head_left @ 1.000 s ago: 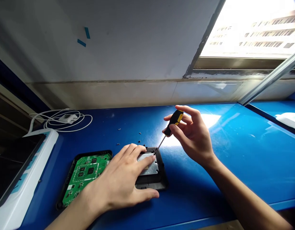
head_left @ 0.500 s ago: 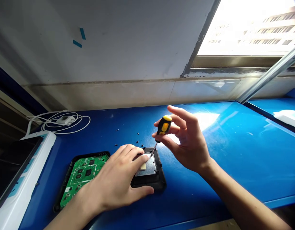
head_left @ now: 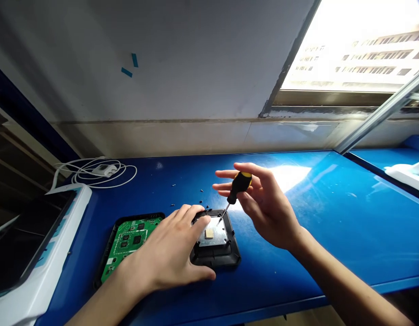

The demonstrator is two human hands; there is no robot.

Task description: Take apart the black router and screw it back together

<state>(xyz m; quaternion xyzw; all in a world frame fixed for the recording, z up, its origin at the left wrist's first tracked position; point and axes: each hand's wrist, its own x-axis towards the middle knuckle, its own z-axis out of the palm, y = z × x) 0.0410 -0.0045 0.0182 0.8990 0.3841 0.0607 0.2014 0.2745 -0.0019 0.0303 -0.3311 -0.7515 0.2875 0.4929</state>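
Right hand (head_left: 272, 213) holds a screwdriver (head_left: 240, 184) in a pinched grip, left hand (head_left: 170, 253) lying spread on a black casing (head_left: 220, 254)

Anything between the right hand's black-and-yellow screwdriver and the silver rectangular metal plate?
Nothing visible. The right hand holds the black-and-yellow screwdriver, its shaft slanting down to the upper right of the silver rectangular metal plate. The left hand has its index finger over the plate, left of the shaft, beside the path.
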